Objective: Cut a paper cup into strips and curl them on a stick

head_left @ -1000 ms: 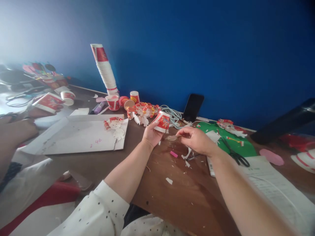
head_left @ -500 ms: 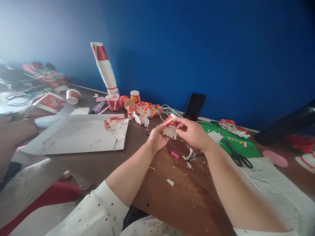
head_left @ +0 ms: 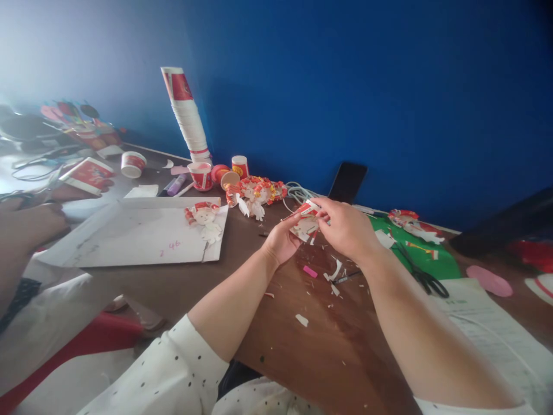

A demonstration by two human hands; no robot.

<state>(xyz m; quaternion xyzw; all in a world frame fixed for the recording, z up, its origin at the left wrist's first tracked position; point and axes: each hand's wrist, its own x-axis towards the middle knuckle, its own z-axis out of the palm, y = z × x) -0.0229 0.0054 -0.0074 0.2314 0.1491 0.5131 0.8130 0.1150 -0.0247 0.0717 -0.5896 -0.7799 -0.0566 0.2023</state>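
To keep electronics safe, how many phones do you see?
1: the black phone by the blue wall, just beyond the right hand. Any others could be hidden.

Person, white garment with black dots.
Left sleeve (head_left: 173,369): white, small scattered black dots, loose hem. Dark cloth (head_left: 235,377) just right of it; white dotted cloth (head_left: 261,396) beyond. Right sleeve (head_left: 466,406): white edge showing, well right of left sleeve. Left hand (head_left: 283,239), right hand (head_left: 349,227): bare.

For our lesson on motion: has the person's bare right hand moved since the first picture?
Yes: the right hand has moved farther up the view, closer to the black rectangular phone.
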